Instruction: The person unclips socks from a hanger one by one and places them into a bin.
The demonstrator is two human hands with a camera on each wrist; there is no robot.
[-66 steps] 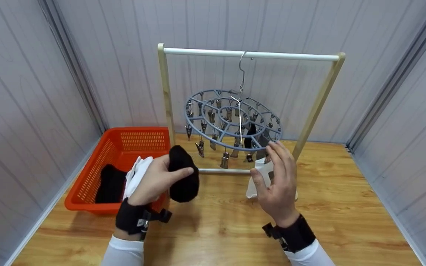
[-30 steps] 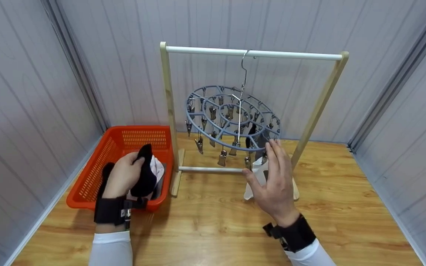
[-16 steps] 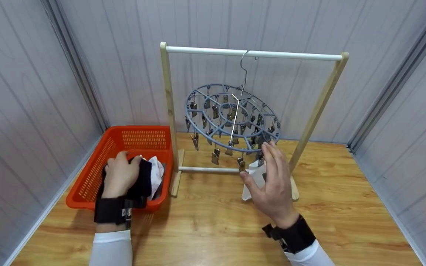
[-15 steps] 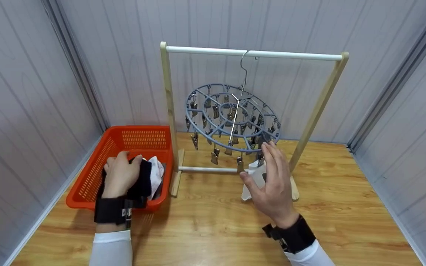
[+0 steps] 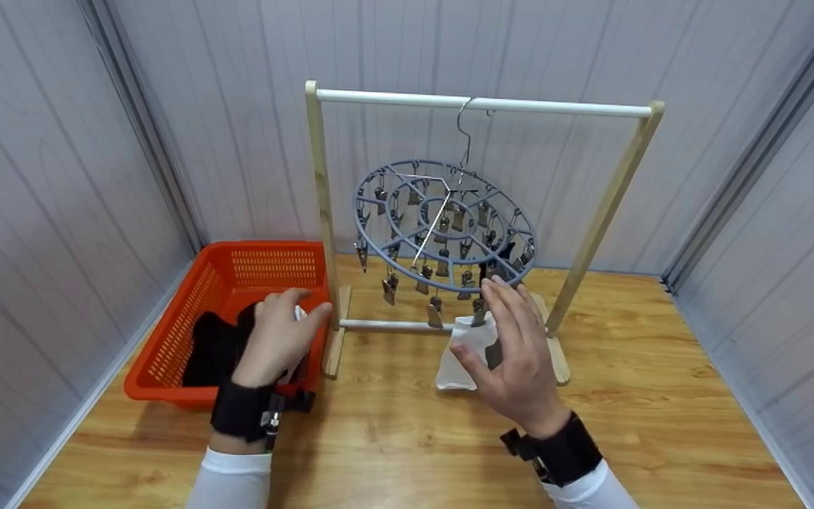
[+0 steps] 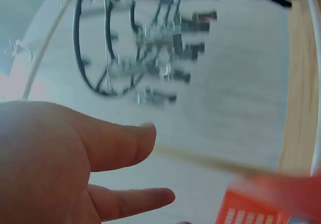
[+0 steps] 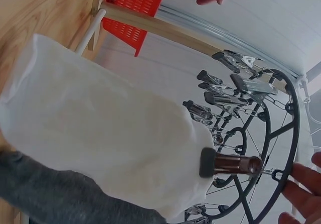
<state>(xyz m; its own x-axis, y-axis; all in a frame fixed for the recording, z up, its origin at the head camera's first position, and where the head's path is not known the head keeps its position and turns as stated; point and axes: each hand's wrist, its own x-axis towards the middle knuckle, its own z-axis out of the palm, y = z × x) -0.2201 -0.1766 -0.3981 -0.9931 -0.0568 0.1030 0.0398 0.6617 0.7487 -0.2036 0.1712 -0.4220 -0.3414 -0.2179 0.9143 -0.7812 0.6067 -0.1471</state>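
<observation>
My left hand [image 5: 282,336], empty with thumb and fingers spread, is over the right side of the orange basket [image 5: 140,385]. Black socks [image 5: 213,350] lie in the basket, and part of a white one shows behind that hand. My right hand [image 5: 516,360] has its fingertips at the rim of a round blue-grey clip hanger [image 5: 407,272], fingers fairly straight and thumb apart. From a clip [image 7: 228,163] near that hand hangs a white sock [image 7: 110,128]. Beside it in the right wrist view is a dark grey sock [image 7: 65,191]. A black sock partly shows behind the ring in the head view.
The hanger's metal hook [image 5: 465,131] sits on the white top bar [image 5: 393,97] of a wooden-legged rack. Several metal clips [image 5: 390,288] dangle from the ring. Panelled walls [image 5: 237,141] enclose the wood-grain table [image 5: 407,438] on three sides.
My left hand lowered a black sock into the basket, let go, and has moved up and right. The ring has turned, shifting the white sock leftward; my right hand stays at the rim.
</observation>
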